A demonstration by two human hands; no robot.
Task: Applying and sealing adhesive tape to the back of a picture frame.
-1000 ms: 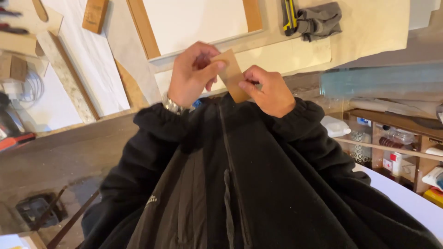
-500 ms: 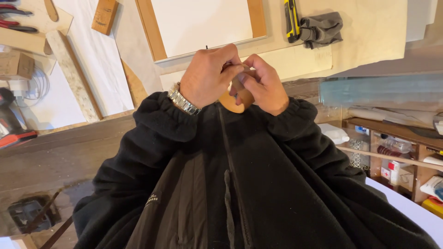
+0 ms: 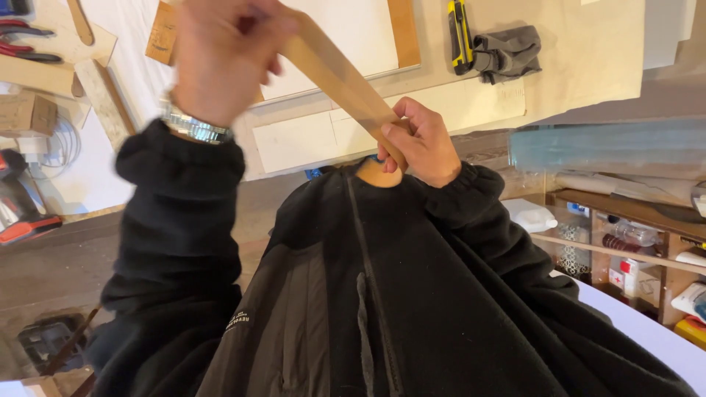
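head view, looking down over a black jacket toward the worktop (image 3: 588, 66). a strip of brown tape (image 3: 338, 73) is stretched taut between the two hands, its long axis running from about 10 o'clock to 4 o'clock across the middle of the frame. the left hand (image 3: 220, 55), blurred and raised near the top edge at 11 o'clock, holds the upper end of the strip; its fingers appear closed on the tape, though the blur hides the exact pinch. the right hand (image 3: 419, 143), just above centre at 1 o'clock, has its fingers (image 3: 393, 136) curled around the tape roll (image 3: 379, 175), of which only a tan edge shows beneath the palm. the roll end is the nearer to the body, and the free end lies up and leftward from it. a metal wristwatch (image 3: 195, 126) sits on the left wrist. on the worktop beyond: a wood-framed white panel (image 3: 331, 37) at 12 o'clock, a yellow utility knife (image 3: 460, 26) and a grey glove (image 3: 506, 50) at 1 o'clock. storage shelves (image 3: 632, 242) stand at 4 o'clock.
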